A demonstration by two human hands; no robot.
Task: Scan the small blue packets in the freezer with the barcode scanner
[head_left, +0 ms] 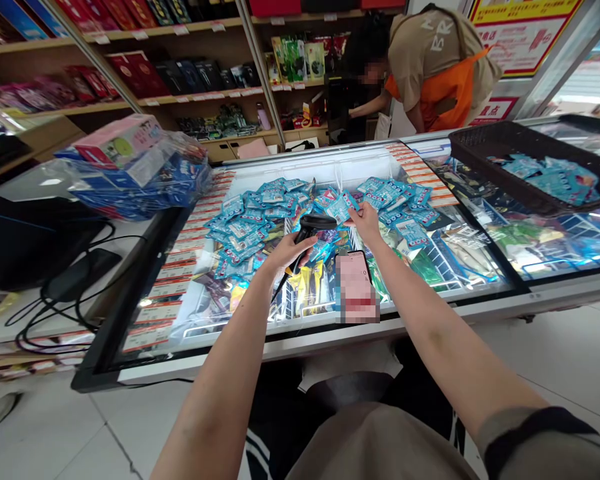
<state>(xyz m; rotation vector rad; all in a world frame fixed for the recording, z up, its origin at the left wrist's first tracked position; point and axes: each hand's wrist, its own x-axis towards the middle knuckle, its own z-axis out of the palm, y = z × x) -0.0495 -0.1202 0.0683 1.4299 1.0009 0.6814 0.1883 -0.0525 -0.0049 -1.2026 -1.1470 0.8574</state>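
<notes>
My left hand is wrapped round the handle of a black barcode scanner, its head turned to the right. In my right hand a small blue packet is pinched, held just beyond the scanner's head. Both hands are above the glass lid of a chest freezer. Many similar blue packets lie on the glass in a left pile and a right pile. A smartphone rests near the front edge, between my forearms, its screen lit and partly blurred.
A brown basket with more blue packets stands on the right. Plastic-wrapped boxes sit at the left end, near black cables. Beyond the freezer, a person in an orange apron bends beside stocked shelves.
</notes>
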